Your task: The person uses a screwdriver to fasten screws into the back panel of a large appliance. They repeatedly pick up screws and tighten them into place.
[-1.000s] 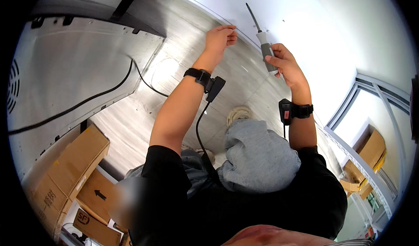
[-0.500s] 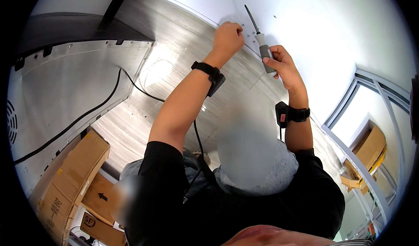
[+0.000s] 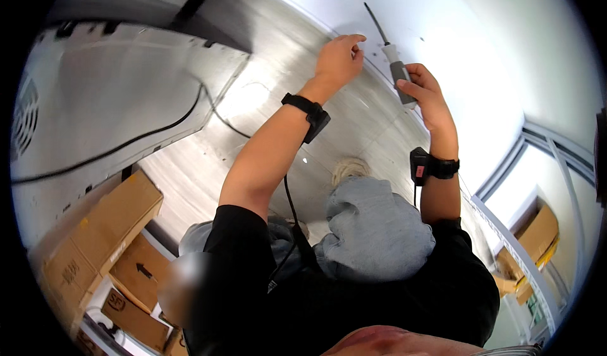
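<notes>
Screwdriver (image 3: 392,54), upper centre-right

I see a dark shaft (image 3: 375,23) and two-tone grey handle (image 3: 398,71), tip towards upper left. My right grip (image 3: 425,93) clasps the handle; my left grip (image 3: 341,59) curls loosely nearby, contents, if any, I cannot tell.

1 black cable (image 3: 235,130) lies on the streaked floor (image 3: 379,144).

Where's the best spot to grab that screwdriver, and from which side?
I'd take the screwdriver by its grey handle, coming from the right, as the right hand holds it. The handle is far thicker than the thin dark shaft, so it should give a firmer hold, and the shaft points up and left, away from that hand.
</notes>
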`<state>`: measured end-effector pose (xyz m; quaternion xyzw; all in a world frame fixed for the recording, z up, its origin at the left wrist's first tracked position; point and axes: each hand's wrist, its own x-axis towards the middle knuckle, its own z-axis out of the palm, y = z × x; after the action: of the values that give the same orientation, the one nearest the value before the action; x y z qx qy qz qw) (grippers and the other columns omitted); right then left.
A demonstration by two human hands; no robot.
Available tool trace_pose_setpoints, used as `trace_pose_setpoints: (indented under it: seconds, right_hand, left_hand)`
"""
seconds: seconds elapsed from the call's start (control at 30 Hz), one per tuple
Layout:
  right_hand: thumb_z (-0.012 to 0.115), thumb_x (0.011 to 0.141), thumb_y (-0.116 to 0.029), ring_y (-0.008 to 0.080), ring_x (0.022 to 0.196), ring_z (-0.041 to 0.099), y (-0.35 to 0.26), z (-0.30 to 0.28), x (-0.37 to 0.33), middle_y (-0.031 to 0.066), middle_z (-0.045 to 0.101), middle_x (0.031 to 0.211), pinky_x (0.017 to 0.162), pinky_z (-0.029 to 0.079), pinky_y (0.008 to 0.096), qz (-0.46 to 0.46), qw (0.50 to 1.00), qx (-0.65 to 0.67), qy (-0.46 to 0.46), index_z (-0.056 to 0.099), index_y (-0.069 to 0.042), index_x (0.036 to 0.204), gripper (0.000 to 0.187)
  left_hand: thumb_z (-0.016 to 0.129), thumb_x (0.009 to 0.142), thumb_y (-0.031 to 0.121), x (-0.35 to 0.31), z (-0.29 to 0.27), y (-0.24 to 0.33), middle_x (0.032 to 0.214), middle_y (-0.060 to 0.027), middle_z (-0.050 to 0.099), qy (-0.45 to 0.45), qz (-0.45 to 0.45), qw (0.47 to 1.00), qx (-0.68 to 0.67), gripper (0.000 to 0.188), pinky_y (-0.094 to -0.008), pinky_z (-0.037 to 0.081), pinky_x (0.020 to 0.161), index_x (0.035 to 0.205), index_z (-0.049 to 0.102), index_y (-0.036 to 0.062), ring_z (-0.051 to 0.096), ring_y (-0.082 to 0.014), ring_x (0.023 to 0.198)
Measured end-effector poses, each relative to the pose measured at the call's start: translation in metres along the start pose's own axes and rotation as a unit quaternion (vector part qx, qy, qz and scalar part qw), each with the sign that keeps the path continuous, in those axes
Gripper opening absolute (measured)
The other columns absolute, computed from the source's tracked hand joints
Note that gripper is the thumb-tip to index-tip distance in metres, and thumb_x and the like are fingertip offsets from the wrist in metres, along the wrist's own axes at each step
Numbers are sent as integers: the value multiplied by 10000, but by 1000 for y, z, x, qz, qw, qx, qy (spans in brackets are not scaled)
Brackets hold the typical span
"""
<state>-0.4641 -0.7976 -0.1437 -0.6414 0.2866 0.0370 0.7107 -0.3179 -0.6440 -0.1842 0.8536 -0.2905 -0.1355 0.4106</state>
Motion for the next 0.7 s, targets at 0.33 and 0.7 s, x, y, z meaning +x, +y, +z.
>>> trace_pose_setpoints:
  seconds: [0.33, 0.7]
  right_hand:
    - [614, 725, -162, 114, 794, 532, -131, 71, -40, 18, 590, 831, 747, 385, 251, -136, 975, -33, -170, 580, -59, 986, 283]
    - [585, 661, -129, 81, 701, 475, -274, 190, -145, -7, 568, 775, 643, 360, 230, -242, 852, -207, -415, 568, -64, 904, 252]
  left_hand:
    - [516, 847, -11, -57, -184, 49, 990, -82, 645, 34, -118, 938, -324, 322, -276, 510, 727, 1156, 593, 36, 623, -162, 828]
    - [395, 942, 96, -250, -351, 136, 956, -203, 653, 101, -37, 868, -485, 295, -333, 542, 759, 1118, 546, -88, 664, -270, 823]
